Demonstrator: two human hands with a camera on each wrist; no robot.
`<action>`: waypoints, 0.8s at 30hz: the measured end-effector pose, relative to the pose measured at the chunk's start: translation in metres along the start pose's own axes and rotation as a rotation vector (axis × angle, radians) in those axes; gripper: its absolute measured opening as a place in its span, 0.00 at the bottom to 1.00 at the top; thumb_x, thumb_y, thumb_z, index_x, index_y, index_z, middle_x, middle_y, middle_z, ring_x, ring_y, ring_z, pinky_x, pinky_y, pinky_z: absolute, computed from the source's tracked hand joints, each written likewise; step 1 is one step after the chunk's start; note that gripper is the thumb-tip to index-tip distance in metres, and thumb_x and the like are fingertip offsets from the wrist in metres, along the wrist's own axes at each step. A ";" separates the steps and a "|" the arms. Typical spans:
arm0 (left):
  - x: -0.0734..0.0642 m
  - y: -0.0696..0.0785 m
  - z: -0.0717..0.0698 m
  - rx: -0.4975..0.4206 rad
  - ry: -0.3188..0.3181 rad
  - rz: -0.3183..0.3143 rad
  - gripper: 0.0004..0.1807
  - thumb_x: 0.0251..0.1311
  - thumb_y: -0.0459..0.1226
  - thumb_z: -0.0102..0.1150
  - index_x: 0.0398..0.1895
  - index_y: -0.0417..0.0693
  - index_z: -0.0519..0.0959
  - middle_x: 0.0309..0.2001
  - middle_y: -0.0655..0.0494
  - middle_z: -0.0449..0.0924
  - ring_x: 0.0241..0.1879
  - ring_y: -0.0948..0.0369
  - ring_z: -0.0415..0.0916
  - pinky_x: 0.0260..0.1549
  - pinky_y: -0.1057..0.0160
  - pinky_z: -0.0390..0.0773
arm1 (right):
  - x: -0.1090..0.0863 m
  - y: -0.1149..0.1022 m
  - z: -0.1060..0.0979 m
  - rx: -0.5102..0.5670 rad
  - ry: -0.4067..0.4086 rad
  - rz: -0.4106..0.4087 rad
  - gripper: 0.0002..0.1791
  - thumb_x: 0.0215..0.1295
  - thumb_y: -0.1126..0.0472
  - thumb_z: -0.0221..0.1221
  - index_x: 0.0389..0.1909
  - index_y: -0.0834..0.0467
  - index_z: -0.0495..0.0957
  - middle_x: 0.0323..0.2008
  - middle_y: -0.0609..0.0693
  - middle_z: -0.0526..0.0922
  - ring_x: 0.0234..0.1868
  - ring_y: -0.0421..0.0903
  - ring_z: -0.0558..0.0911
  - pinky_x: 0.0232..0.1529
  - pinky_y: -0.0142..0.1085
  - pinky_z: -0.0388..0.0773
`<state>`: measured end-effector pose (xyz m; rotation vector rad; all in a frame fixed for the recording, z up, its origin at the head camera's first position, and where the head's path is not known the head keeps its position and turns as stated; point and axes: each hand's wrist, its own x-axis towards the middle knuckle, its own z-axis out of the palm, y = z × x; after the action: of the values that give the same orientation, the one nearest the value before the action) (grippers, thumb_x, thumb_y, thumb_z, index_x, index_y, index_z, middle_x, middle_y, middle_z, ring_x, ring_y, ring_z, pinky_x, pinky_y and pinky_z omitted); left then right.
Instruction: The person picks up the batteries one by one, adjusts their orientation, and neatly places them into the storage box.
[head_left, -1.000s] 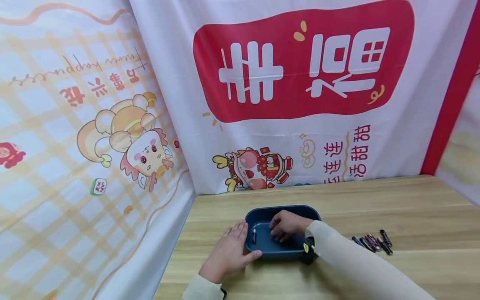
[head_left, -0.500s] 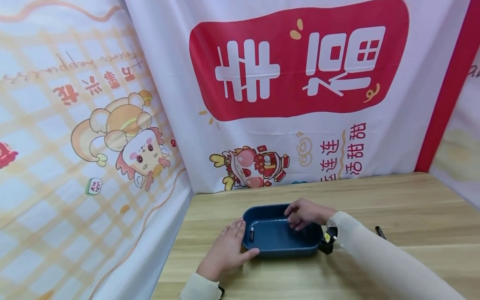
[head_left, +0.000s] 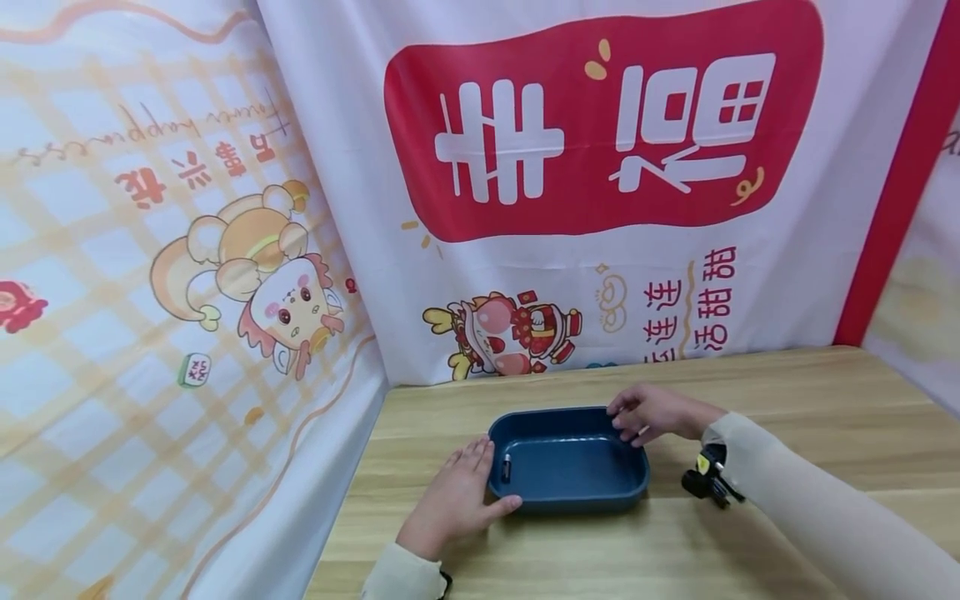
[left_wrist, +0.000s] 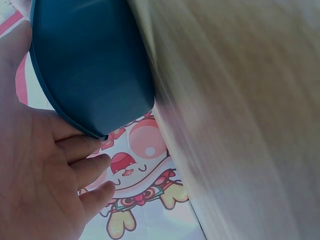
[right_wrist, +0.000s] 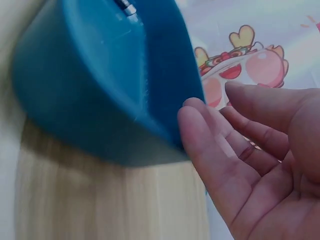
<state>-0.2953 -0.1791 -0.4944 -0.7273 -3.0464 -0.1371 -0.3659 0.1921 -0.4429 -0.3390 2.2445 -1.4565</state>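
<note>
A dark blue, rounded rectangular tub [head_left: 577, 505] sits on the wooden table. Inside it, near the left wall, lies a small dark cylinder [head_left: 506, 468] with a silver end, resembling a battery. My left hand [head_left: 455, 502] rests against the tub's left end, fingers extended along the rim and thumb at the front corner. In the left wrist view those fingers touch the tub wall [left_wrist: 95, 65]. My right hand [head_left: 654, 412] is at the back right corner of the rim, fingers loosely bent. The right wrist view shows nothing between its thumb and fingers [right_wrist: 200, 135].
Wood-grain table [head_left: 562, 554] surrounds the tub. A printed white cloth [head_left: 360, 333] hangs behind and along the left side. A black wrist camera [head_left: 712, 479] hangs under the right wrist. The right sleeve [head_left: 832, 500] covers part of the table's right side.
My right hand has moved from inside the tub rightward to its back right corner. The right sleeve now hides the several small cylinders seen earlier on the table. My left hand stays put.
</note>
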 end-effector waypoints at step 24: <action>0.001 0.002 0.000 -0.004 -0.011 -0.016 0.57 0.56 0.76 0.37 0.77 0.45 0.52 0.76 0.51 0.49 0.74 0.55 0.46 0.69 0.47 0.50 | -0.053 0.036 -0.047 0.067 0.034 -0.016 0.21 0.70 0.62 0.57 0.57 0.72 0.70 0.40 0.59 0.79 0.45 0.59 0.81 0.45 0.53 0.81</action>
<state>-0.2956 -0.1772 -0.4938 -0.7068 -3.0641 -0.1400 -0.3413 0.2676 -0.4475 -0.3137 2.2182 -1.5519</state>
